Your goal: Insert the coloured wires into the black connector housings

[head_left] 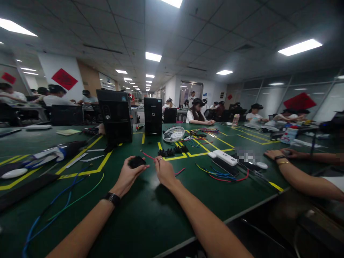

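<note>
My left hand, with a dark band on its wrist, is closed around a small black block-like part; its exact kind does not show. To the right of it, my right hand pinches a red wire. One end of the wire sticks out toward the upper left, and a red length shows again beyond the hand's right side. The block and the wire are apart. Just behind my right hand lie several black block-like parts in a row on the green table.
Two black computer towers stand behind my hands. A white basket sits near loose wires. Blue and green wires lie at left. A white power bank-like device and more wires are at right, near another person's hands.
</note>
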`<act>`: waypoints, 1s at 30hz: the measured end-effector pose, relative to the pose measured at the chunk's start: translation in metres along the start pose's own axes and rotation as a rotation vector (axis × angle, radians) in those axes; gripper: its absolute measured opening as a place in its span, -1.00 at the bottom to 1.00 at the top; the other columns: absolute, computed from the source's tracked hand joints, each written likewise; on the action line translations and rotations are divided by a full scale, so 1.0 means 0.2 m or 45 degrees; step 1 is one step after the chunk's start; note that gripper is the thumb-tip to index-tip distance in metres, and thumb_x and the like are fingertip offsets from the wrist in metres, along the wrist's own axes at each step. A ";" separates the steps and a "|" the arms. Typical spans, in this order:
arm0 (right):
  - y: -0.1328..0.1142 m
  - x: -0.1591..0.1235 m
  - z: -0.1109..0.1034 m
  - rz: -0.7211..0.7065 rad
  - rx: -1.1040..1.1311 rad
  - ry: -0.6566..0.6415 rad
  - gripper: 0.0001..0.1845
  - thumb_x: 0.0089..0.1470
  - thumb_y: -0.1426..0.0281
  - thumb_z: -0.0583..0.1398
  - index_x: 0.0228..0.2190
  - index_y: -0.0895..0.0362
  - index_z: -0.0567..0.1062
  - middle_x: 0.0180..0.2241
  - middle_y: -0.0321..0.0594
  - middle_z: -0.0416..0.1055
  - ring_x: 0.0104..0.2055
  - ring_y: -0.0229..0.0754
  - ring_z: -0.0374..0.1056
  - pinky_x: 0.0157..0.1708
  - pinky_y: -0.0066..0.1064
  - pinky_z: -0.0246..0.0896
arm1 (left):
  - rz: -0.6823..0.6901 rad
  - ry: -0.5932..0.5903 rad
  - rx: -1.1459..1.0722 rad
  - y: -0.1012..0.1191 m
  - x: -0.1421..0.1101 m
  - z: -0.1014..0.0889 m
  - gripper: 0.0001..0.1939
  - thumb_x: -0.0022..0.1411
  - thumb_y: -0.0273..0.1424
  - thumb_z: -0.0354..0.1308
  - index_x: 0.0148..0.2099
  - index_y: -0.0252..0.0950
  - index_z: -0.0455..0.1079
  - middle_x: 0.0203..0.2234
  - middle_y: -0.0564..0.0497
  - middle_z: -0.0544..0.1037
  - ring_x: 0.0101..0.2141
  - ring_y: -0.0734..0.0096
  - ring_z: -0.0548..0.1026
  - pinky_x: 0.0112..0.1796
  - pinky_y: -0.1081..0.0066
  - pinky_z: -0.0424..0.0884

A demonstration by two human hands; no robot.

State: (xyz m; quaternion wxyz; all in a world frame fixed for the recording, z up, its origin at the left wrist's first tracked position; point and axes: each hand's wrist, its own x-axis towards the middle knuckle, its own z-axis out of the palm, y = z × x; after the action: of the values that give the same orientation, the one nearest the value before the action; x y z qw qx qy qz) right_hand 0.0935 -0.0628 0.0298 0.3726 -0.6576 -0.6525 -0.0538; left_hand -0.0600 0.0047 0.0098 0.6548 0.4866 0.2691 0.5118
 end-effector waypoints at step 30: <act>-0.01 -0.06 0.01 -0.382 0.170 0.001 -0.66 0.23 0.32 -0.07 -0.23 0.14 0.46 -0.40 -0.16 0.51 -0.41 -0.14 0.44 -0.39 -0.42 0.23 | 0.032 0.116 -0.537 0.08 0.07 -0.04 -0.53 0.24 -0.35 0.06 0.12 -0.15 -0.07 -0.23 -0.15 0.46 -0.39 0.33 0.55 -0.34 0.28 0.44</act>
State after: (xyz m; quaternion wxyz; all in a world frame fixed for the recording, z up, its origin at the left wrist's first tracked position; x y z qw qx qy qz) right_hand 0.0891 -0.0721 0.0231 0.4035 -0.5266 -0.7454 -0.0654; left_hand -0.0687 0.0207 0.0234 0.7228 0.3185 0.1791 0.5865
